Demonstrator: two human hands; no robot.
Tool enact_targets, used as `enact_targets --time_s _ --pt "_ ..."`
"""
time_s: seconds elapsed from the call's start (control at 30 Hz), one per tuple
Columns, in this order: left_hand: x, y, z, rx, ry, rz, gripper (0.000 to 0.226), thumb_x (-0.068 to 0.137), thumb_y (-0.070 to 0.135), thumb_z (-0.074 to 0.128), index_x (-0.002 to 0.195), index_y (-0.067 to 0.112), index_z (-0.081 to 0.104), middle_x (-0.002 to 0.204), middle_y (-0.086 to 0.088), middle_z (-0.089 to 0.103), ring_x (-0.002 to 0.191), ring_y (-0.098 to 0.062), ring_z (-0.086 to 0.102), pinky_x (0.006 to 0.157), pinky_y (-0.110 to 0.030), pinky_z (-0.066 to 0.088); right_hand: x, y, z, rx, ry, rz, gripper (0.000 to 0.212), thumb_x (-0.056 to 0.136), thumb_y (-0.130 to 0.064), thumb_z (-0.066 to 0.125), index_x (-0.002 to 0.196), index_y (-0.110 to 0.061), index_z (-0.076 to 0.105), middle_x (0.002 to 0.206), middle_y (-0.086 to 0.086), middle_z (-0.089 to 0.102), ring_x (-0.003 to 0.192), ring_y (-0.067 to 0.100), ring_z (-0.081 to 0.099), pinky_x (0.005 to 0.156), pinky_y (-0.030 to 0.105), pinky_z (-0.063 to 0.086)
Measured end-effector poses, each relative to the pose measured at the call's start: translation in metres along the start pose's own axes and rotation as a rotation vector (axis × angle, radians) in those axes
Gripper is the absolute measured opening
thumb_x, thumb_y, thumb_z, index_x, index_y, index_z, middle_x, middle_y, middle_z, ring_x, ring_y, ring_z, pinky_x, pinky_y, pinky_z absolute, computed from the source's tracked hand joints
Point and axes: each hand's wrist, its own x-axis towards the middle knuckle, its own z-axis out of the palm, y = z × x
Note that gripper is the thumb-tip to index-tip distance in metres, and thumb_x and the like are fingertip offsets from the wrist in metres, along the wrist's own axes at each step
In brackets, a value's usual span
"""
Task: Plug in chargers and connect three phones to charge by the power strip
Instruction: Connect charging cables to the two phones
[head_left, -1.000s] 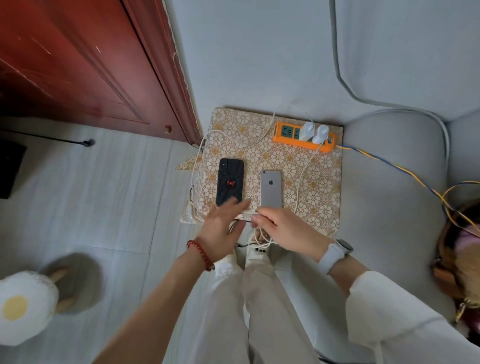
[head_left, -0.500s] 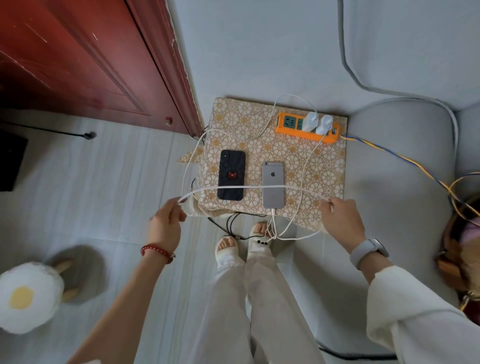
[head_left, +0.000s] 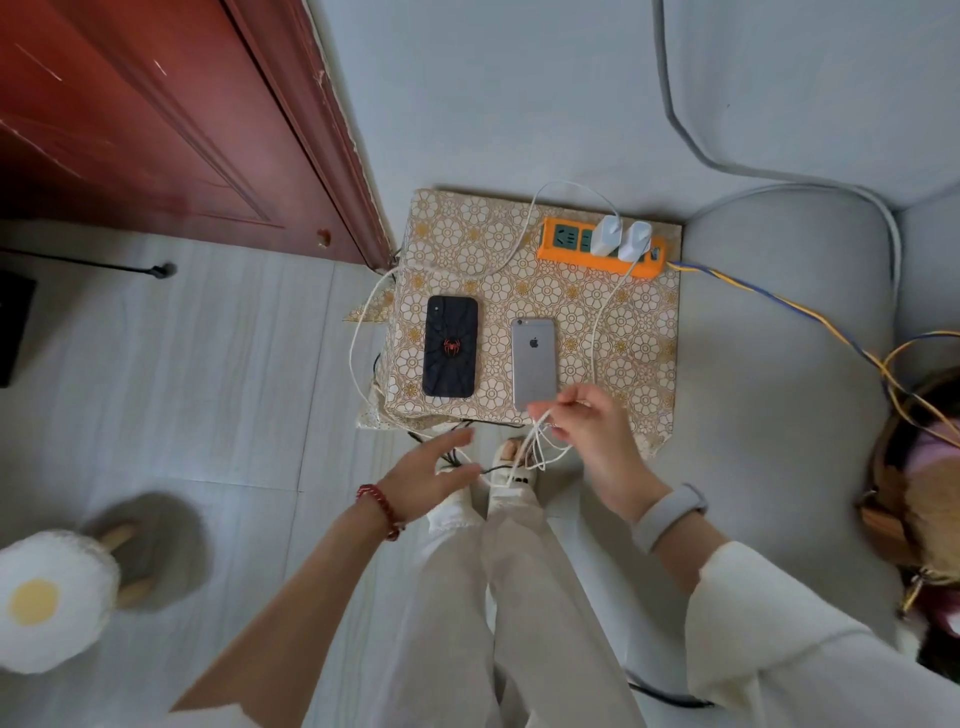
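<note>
My right hand (head_left: 587, 431) pinched a bunch of white cable (head_left: 540, 447) at the silver phone's (head_left: 533, 364) near end; my left (head_left: 426, 475) hung open. A tug could drag that phone off the table (head_left: 644, 364).

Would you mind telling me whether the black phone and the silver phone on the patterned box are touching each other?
Apart. The head view shows the black phone and the silver phone side by side with patterned cloth visible between them.

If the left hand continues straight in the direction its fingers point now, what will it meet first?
Probably the white cable loops hanging from the right hand; the left hand is open, fingers pointing right and slightly up. Depth is unclear.
</note>
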Motion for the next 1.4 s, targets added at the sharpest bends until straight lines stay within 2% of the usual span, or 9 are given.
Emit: enact_targets --time_s 0.1,0.23,0.37,0.53,0.77,0.9,1.13,1.3,1.4 --pt "0.005 0.024 0.018 -0.009 -0.027 0.130 0.037 0.089 0.024 0.052 0.126 0.018 0.049 0.116 0.001 0.061 0.100 -0.004 0.053 0.090 -0.021 0.036 -0.002 0.004 0.019 -0.014 -0.006 -0.009 0.021 0.084 0.004 0.051 0.079 -0.012 0.039 0.094 0.011 0.070 0.069 0.038 0.042 0.062 0.034 0.041" --pt "0.002 0.021 0.021 -0.086 0.176 0.125 0.019 0.091 0.013 0.045 0.092 0.014 0.064 0.077 -0.008 0.068 0.074 -0.017 0.063 0.076 -0.028 0.048 0.011 -0.001 0.014 0.349 0.020 0.136 0.014 0.083 -0.002 0.057 0.082 -0.008 0.045 0.097 0.015 0.068 0.100 0.031 0.065 0.091 0.040 0.051" --pt "-0.002 -0.010 0.008 0.105 0.369 0.035 0.020 0.090 0.017 0.046 0.089 0.015 0.066 0.081 -0.003 0.066 0.079 -0.021 0.061 0.075 -0.029 0.048 0.029 -0.003 -0.018 0.764 0.183 0.248 0.013 0.092 -0.013 0.049 0.100 -0.003 0.049 0.091 0.012 0.064 0.086 0.023 0.065 0.073 0.031 0.054" --pt "-0.011 -0.054 -0.015 0.112 0.581 -0.166 0.020 0.089 0.012 0.047 0.087 0.015 0.066 0.094 -0.006 0.069 0.078 -0.018 0.057 0.070 -0.026 0.040 0.043 0.005 -0.046 0.935 0.342 0.308 0.025 0.097 -0.019 0.034 0.075 -0.009 0.041 0.062 0.002 0.046 0.049 0.011 0.043 0.052 0.022 0.039" --pt "-0.005 -0.078 -0.019 0.259 0.349 -0.357 0.027 0.091 0.018 0.042 0.106 0.020 0.065 0.117 -0.007 0.064 0.104 -0.026 0.058 0.086 -0.032 0.044 0.048 0.014 -0.044 0.368 0.278 0.190 0.019 0.097 -0.023 0.037 0.093 -0.029 0.055 0.042 -0.008 0.038 0.035 0.008 0.034 0.040 0.022 0.030" --pt "0.022 -0.055 -0.017 0.116 0.385 -0.369 0.035 0.090 0.013 0.041 0.123 0.013 0.052 0.129 -0.011 0.056 0.116 -0.028 0.052 0.098 -0.034 0.041 0.054 0.018 -0.017 0.043 0.125 0.160 0.027 0.092 -0.001 0.035 0.107 -0.007 0.057 0.063 0.001 0.048 0.051 0.012 0.042 0.051 0.024 0.038" --pt "0.105 -0.016 -0.023 0.060 0.553 -0.313 0.053 0.088 0.028 0.048 0.133 0.003 0.035 0.137 -0.020 0.036 0.126 -0.034 0.036 0.107 -0.043 0.033 0.075 0.039 0.014 -0.063 0.063 0.077 0.017 0.096 -0.019 0.037 0.097 -0.015 0.054 0.056 -0.002 0.040 0.034 0.004 0.038 0.036 0.017 0.035" --pt "0.152 -0.011 -0.007 0.181 0.608 -0.405 0.082 0.072 0.051 0.062 0.132 0.007 0.027 0.133 -0.018 0.028 0.124 -0.034 0.025 0.096 -0.051 0.036 0.094 0.053 0.014 -0.043 0.060 0.132 0.017 0.091 -0.002 0.037 0.091 -0.005 0.054 0.060 0.003 0.046 0.047 0.014 0.044 0.046 0.023 0.039" --pt "0.164 -0.009 0.006 0.288 0.695 -0.482 0.093 0.064 0.057 0.066 0.131 0.006 0.026 0.132 -0.017 0.029 0.121 -0.034 0.029 0.090 -0.054 0.039 0.098 0.063 0.011 -0.073 0.049 0.091 0.017 0.095 -0.013 0.039 0.091 -0.013 0.055 0.056 -0.004 0.045 0.042 0.012 0.042 0.040 0.019 0.037"
